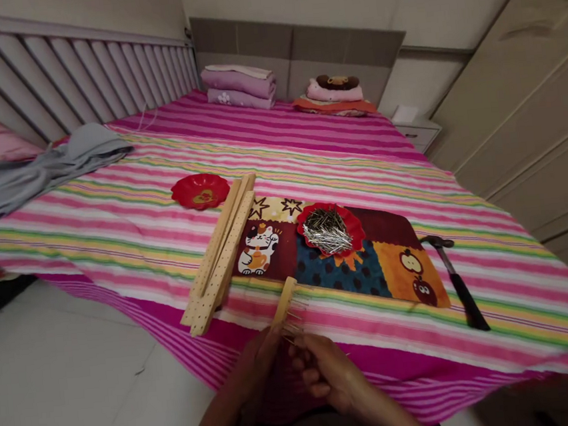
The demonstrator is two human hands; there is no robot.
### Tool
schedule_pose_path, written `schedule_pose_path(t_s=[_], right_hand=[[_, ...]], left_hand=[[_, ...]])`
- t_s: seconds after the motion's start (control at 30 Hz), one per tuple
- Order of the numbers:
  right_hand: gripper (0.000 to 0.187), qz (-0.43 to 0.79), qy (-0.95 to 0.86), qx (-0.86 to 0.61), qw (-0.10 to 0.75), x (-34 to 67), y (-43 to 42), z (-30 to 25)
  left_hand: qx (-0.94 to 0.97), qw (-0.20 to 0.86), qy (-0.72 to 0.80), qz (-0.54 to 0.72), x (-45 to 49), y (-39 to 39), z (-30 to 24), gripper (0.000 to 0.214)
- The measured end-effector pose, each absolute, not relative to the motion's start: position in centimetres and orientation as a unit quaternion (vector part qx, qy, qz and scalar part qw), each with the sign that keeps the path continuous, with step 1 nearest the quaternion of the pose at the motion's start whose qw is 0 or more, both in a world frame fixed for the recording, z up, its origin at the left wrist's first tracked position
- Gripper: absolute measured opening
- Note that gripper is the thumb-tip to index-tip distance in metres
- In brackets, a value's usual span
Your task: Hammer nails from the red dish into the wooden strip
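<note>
My left hand is closed around a pale wooden strip that points away from me over the bed's near edge. Several thin nails stick out from the strip's right side. At that side my right hand has its fingers bent in a pinch near the nails; a nail seems to be between thumb and forefinger, though it is too small to be sure. Beyond the hands, a red scalloped dish full of silvery nails stands on a patterned mat.
Several wooden strips with rows of holes lie left of the mat. Behind them is a red plate. A hammer with a black handle lies at right. Grey clothing and folded bedding rest on the striped bed.
</note>
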State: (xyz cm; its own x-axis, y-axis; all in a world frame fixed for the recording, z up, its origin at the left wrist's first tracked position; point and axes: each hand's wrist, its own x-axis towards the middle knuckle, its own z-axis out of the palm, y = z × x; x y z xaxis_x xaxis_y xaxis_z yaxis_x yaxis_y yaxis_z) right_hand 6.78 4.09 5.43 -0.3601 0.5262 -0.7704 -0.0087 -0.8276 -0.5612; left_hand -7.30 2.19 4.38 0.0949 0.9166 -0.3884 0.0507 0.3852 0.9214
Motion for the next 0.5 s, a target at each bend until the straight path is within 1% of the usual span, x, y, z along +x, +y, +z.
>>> schedule_pose_path(t_s=[0.13, 0.3, 0.5], right_hand=[[0.015, 0.827, -0.178, -0.515, 0.139, 6.6, 3.7, 5.0], [0.029, 0.867, -0.118, -0.474, 0.097, 6.3, 3.8, 5.3], [0.028, 0.871, -0.142, -0.463, 0.089, 5.8, 4.1, 5.4]], left_hand=[[0.445, 0.567, 0.588, 0.367, -7.1, 3.3, 4.7, 0.052], [0.414, 0.577, 0.604, 0.363, -6.3, 4.1, 4.7, 0.052], [0.382, 0.548, 0.631, 0.394, -5.9, 4.1, 3.2, 0.051]])
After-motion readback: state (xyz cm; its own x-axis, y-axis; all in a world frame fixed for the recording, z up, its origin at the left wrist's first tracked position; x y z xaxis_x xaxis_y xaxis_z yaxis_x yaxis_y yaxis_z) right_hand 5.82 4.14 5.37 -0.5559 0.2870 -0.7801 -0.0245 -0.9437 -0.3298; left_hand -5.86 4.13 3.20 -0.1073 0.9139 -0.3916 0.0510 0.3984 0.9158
